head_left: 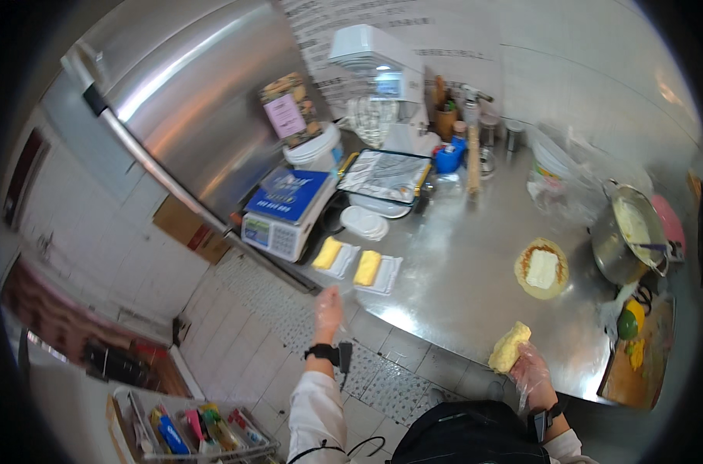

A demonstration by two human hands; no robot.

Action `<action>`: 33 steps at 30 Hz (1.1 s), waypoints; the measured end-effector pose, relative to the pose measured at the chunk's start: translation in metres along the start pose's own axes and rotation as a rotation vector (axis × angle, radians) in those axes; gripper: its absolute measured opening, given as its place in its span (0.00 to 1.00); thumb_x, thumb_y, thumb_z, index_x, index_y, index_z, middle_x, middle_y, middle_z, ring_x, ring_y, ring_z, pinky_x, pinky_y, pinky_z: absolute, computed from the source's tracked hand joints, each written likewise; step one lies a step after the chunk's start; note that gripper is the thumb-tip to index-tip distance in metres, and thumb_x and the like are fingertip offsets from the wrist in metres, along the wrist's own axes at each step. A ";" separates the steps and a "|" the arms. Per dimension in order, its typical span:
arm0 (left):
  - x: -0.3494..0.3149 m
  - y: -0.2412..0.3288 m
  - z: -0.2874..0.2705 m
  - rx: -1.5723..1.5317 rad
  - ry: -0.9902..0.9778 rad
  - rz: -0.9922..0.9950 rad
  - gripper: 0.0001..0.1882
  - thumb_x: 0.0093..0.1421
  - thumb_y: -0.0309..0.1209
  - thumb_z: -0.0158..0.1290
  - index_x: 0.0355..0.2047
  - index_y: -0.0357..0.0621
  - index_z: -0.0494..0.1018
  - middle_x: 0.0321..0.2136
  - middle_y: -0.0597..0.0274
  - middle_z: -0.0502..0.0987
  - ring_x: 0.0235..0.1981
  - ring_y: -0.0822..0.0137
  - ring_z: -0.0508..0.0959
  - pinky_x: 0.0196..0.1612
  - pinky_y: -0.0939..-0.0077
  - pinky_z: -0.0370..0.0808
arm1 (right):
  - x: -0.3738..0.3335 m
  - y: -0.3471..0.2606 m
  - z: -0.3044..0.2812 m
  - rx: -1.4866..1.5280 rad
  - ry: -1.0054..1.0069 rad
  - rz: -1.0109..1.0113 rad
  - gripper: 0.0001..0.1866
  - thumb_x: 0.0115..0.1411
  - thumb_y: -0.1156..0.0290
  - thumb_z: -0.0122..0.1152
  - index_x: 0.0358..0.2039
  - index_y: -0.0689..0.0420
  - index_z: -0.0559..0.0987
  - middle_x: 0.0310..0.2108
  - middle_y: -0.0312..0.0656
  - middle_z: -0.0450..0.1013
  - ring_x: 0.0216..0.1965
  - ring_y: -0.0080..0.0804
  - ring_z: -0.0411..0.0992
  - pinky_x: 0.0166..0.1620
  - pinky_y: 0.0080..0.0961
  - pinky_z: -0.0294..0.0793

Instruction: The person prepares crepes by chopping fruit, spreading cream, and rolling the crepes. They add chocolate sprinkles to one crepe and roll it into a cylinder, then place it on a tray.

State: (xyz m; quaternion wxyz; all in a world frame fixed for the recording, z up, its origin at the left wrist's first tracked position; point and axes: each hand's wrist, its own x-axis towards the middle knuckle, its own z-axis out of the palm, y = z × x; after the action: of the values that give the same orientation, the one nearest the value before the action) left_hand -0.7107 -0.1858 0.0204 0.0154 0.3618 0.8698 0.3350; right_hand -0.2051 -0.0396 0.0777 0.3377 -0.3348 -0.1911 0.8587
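Note:
My right hand (531, 371), in a clear plastic glove, is closed around a pale yellow filled pancake roll (510, 347) at the table's front edge. On the steel table beyond it lies a round flat pancake (530, 283) with a reddish-brown filling and a white block (542, 268) on top. My left hand (330, 313), also gloved, is past the table's front edge, just short of two small white trays. A yellow roll (368, 267) sits on the right tray (388, 280), another yellow roll (327, 253) on the left tray (342, 265). The left hand's fingers are too indistinct to read.
A digital scale (280, 213) stands at the left end, beside a lined tray (386, 176) and white lids (364, 223). To the right are a steel pot (622, 259) and a cutting board (637, 375) with a mango (631, 319). A basket of packages (197, 429) is low left.

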 end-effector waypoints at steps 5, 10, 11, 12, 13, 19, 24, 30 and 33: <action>0.072 0.018 0.025 0.370 -0.019 0.322 0.17 0.58 0.28 0.52 0.48 0.39 0.72 0.44 0.40 0.75 0.43 0.41 0.77 0.46 0.51 0.74 | -0.028 -0.005 -0.006 0.002 0.130 -0.091 0.18 0.63 0.68 0.58 0.51 0.63 0.69 0.44 0.43 0.73 0.43 0.32 0.76 0.42 0.28 0.78; 0.074 0.038 0.038 0.384 -0.260 -0.117 0.18 0.56 0.27 0.54 0.47 0.38 0.70 0.48 0.41 0.72 0.50 0.42 0.72 0.52 0.52 0.70 | -0.055 -0.008 -0.014 0.084 0.277 -0.198 0.20 0.62 0.69 0.60 0.51 0.63 0.69 0.44 0.43 0.74 0.42 0.33 0.76 0.44 0.29 0.78; 0.072 0.038 0.039 0.354 -0.228 -0.084 0.18 0.56 0.27 0.54 0.47 0.38 0.70 0.47 0.41 0.73 0.50 0.42 0.72 0.53 0.53 0.70 | -0.057 -0.009 -0.017 0.101 0.235 -0.221 0.20 0.62 0.69 0.60 0.51 0.63 0.69 0.45 0.44 0.74 0.42 0.33 0.76 0.45 0.29 0.78; 0.071 0.039 0.041 0.320 -0.201 -0.117 0.18 0.56 0.28 0.54 0.47 0.38 0.70 0.47 0.41 0.73 0.50 0.42 0.72 0.53 0.53 0.69 | -0.058 -0.011 -0.019 0.099 0.264 -0.210 0.20 0.62 0.68 0.60 0.51 0.63 0.69 0.45 0.44 0.74 0.43 0.34 0.76 0.46 0.30 0.78; 0.069 0.040 0.045 0.289 -0.174 -0.011 0.17 0.55 0.28 0.54 0.46 0.39 0.71 0.45 0.42 0.74 0.48 0.42 0.73 0.51 0.54 0.70 | -0.057 -0.013 -0.022 0.100 0.249 -0.213 0.20 0.62 0.68 0.60 0.52 0.63 0.68 0.45 0.44 0.74 0.43 0.34 0.76 0.47 0.30 0.77; 0.025 0.071 0.081 0.116 -0.146 0.074 0.16 0.53 0.28 0.54 0.44 0.41 0.72 0.40 0.43 0.75 0.44 0.42 0.74 0.47 0.54 0.71 | -0.032 -0.016 -0.033 0.104 0.264 -0.204 0.18 0.63 0.68 0.59 0.51 0.59 0.69 0.43 0.38 0.74 0.40 0.27 0.75 0.43 0.25 0.75; -0.023 0.120 0.112 -0.005 -0.197 0.178 0.20 0.52 0.24 0.54 0.47 0.37 0.70 0.44 0.42 0.72 0.48 0.42 0.71 0.52 0.53 0.69 | 0.009 -0.033 -0.029 0.008 0.127 -0.067 0.18 0.64 0.67 0.59 0.51 0.59 0.68 0.40 0.36 0.73 0.38 0.24 0.74 0.38 0.21 0.74; -0.078 0.157 0.133 -0.069 -0.041 0.151 0.24 0.53 0.22 0.53 0.53 0.38 0.69 0.47 0.42 0.71 0.48 0.47 0.73 0.53 0.59 0.71 | 0.072 -0.021 0.026 -0.007 -0.170 0.157 0.24 0.64 0.65 0.60 0.57 0.60 0.66 0.47 0.41 0.72 0.44 0.30 0.75 0.47 0.28 0.77; -0.099 0.160 0.111 -0.177 -0.017 0.065 0.24 0.56 0.22 0.52 0.55 0.38 0.69 0.48 0.45 0.72 0.48 0.54 0.74 0.52 0.65 0.72 | 0.102 0.004 0.072 -0.110 -0.210 0.267 0.28 0.62 0.66 0.62 0.60 0.60 0.63 0.50 0.43 0.72 0.48 0.34 0.74 0.51 0.31 0.76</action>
State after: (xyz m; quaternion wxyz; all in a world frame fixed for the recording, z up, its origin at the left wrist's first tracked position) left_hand -0.5085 -0.1034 0.0076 0.0438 0.3898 0.8245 0.4078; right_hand -0.3134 0.0225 0.0803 0.1800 -0.2839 -0.2258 0.9143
